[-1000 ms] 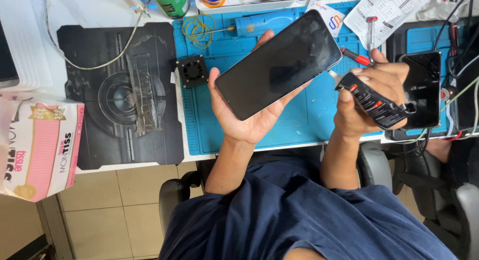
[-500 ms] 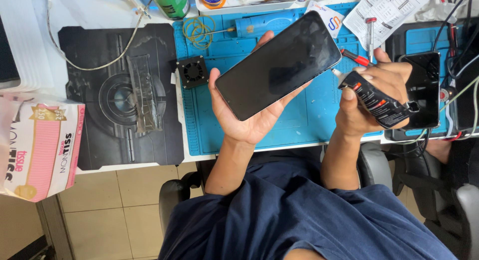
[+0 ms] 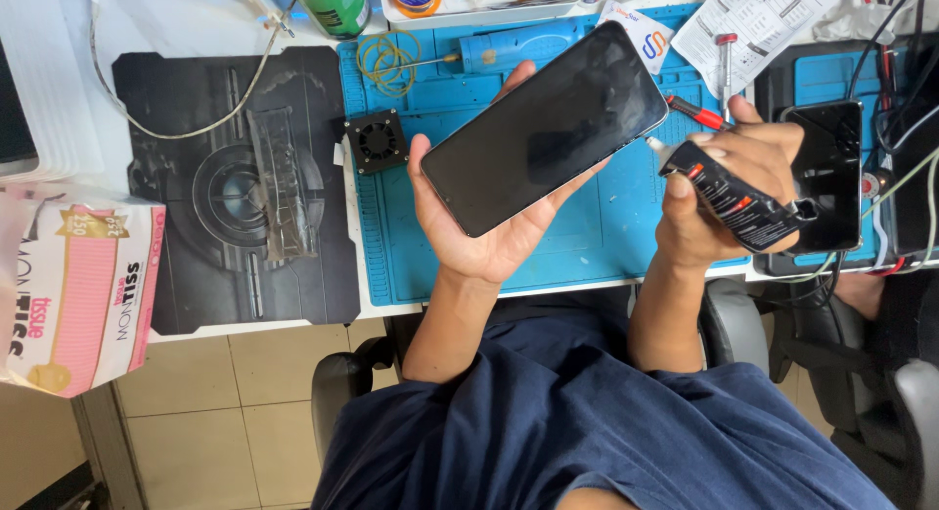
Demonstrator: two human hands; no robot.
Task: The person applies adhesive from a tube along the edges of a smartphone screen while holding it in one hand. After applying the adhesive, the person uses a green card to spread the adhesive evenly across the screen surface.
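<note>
We are holding a phone (image 3: 548,129) in our left hand (image 3: 489,231); the hand is cupping it from below, the palm under its lower end, the thumb lying along its left edge and the fingertips showing past its upper edge; the dark screen is facing up at us and the phone is slanting from lower left to upper right above the blue mat (image 3: 587,236). Our right hand (image 3: 729,177) is closing around a black tube of glue (image 3: 734,195) with red and white marks; its thin nozzle is pointing at the phone's right edge and sitting just beside it, though we cannot tell whether the tip is touching.

The blue mat is lying on the table in front of us; on it, near the phone's left side, a small black fan (image 3: 377,140) is sitting; a coil of yellowish wire (image 3: 389,62) and a blue pen-shaped tool (image 3: 518,48) are lying near the mat's far edge; a red-handled tool (image 3: 694,112) is lying just beyond the nozzle. A second phone (image 3: 831,173) is resting on a blue pad right behind our right hand. To the left, a black mat (image 3: 235,187) is covering the table, and a pink tissue box (image 3: 83,295) is hanging over the table's near edge; a printed paper sheet (image 3: 758,16) is lying at the far right.
</note>
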